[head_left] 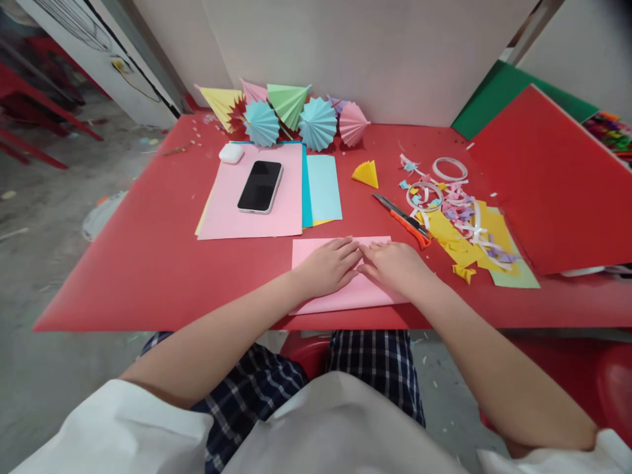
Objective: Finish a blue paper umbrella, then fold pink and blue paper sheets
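A pink sheet of paper (316,253) lies at the near edge of the red table (148,263). My left hand (328,266) rests flat on it, fingers stretched toward the middle. My right hand (395,263) lies flat on the same sheet, its fingertips meeting those of the left near the sheet's far edge. Both hands press the paper down and hold nothing else.
An orange utility knife (405,220) lies just right of the sheet, beside yellow scraps and paper strips (464,230). A black phone (260,186) sits on a stack of pink and blue sheets (276,217). Folded paper fans (291,115) line the back; a red board (548,184) leans at right.
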Motion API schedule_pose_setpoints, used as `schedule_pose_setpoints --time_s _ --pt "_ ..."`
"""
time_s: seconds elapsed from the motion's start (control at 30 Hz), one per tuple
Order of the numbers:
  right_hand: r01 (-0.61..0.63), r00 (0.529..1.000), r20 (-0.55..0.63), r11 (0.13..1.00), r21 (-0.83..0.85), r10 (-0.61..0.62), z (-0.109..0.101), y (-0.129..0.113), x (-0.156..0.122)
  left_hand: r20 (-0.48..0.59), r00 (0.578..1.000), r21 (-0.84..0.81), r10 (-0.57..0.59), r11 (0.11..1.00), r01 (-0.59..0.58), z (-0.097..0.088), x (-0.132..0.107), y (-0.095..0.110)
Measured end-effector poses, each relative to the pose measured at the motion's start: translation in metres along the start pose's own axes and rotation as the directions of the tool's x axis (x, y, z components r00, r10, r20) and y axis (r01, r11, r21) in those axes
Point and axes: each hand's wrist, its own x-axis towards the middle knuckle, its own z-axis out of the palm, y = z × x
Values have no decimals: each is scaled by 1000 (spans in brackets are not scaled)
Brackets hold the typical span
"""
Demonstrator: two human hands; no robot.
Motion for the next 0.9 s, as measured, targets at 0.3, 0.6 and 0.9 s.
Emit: schedule_pose_setpoints --time_s 0.3,0.6,0.9 --pt "-3 1000 -1 1000 -7 3 -1 -4 -2 -18 999 -47 -38 998 37 5 -8 2" --pt "-29 999 36 997 67 26 2 -7 -9 85 996 -46 -21 999 25 6 -9 -1" --pt "-102 982 170 987 121 81 -1 -14 -10 144 989 -37 -15 999 20 2 -6 1"
